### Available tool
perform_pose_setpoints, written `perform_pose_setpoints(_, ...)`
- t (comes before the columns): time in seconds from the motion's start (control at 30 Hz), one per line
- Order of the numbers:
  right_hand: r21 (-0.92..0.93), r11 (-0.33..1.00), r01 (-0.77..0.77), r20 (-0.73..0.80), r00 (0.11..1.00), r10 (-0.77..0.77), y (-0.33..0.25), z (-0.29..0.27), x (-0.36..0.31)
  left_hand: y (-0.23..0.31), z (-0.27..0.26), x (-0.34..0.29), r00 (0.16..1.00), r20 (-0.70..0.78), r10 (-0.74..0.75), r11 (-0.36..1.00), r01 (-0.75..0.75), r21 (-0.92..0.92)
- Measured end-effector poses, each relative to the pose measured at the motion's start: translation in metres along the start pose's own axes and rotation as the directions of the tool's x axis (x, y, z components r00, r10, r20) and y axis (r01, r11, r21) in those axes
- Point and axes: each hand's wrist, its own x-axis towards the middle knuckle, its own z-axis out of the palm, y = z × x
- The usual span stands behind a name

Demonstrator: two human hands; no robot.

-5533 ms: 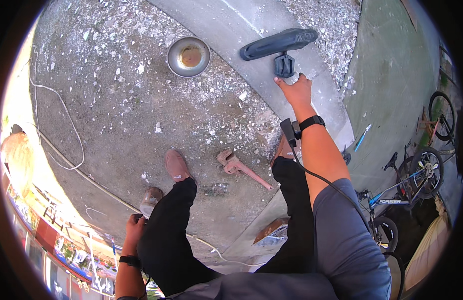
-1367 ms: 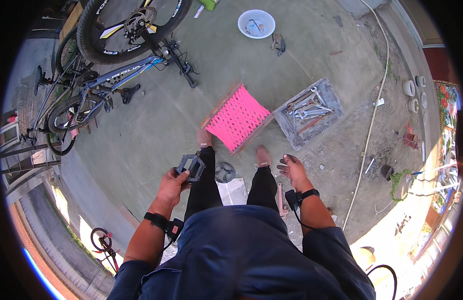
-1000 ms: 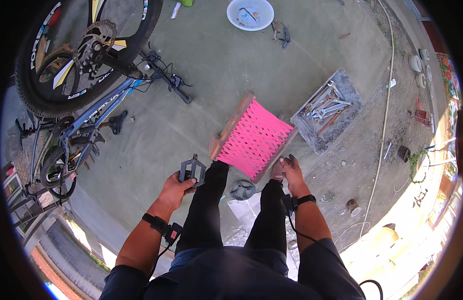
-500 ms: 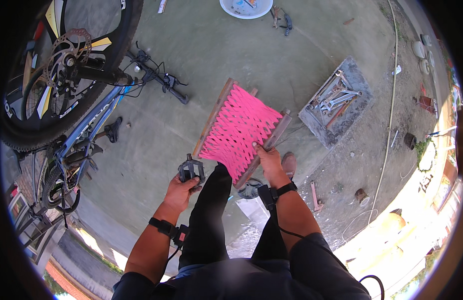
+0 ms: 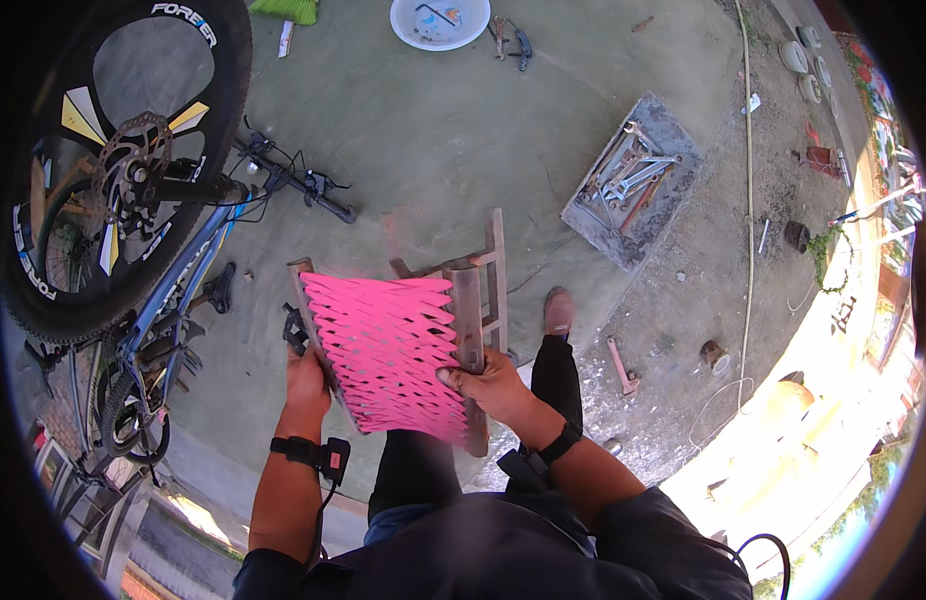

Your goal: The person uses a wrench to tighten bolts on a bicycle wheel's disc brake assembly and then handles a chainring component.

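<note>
A wooden folding stool (image 5: 388, 345) with a pink woven strap seat hangs in front of my legs, its legs stretched out to the far side. My right hand (image 5: 495, 384) is closed round its right wooden rail, thumb lying on the pink straps. My left hand (image 5: 309, 378) is at the stool's left rail, its fingers partly hidden. A black bicycle pedal (image 5: 295, 328) sticks out of the left hand's far side, held beside that rail. Whether the left hand also grips the rail, I cannot tell.
To the left stands an upturned blue bicycle (image 5: 173, 270) with a large wheel (image 5: 241, 60). A grey tray (image 5: 673, 180) of wrenches lies at the right. A white basin (image 5: 441, 42) is at the far side, with tools beside it. A red wrench (image 5: 621, 365) and a hose (image 5: 749, 200) lie right.
The stool has swung toward me and left, turning so its seat lies more level. My left hand has moved left with the pedal, up against the stool's rail. My right hand still grips it.
</note>
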Motion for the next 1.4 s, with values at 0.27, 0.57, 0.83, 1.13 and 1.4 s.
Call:
perform_pose_setpoints(0.27,0.067,0.991,-0.117,0.078,0.991,0.112,-0.011,0.022,-0.012,0.021,-0.014,-0.058,0.992,0.085,-0.09,0.985,0.101,-0.142)
perform_pose_setpoints(0.57,0.131,0.989,-0.066,0.03,0.998,0.062,-0.004,0.052,0.006,0.053,0.02,-0.076,0.989,-0.08,-0.122,0.987,0.112,-0.111)
perform_pose_setpoints(0.83,-0.328,0.943,0.052,0.136,0.991,-0.007,0.007,0.025,0.039,0.081,0.0,-0.068,0.953,-0.284,0.108,0.966,-0.033,0.258)
perform_pose_setpoints(1.13,-0.194,0.972,-0.135,-0.152,0.983,0.106,-0.116,-0.054,0.065,0.103,-0.056,-0.038,0.849,-0.49,0.2,0.928,-0.003,0.373)
perform_pose_setpoints(1.4,-0.236,0.952,-0.193,-0.183,0.971,0.151,-0.194,-0.141,0.129,0.131,-0.058,-0.084,0.762,-0.632,0.14,0.851,0.234,0.47)
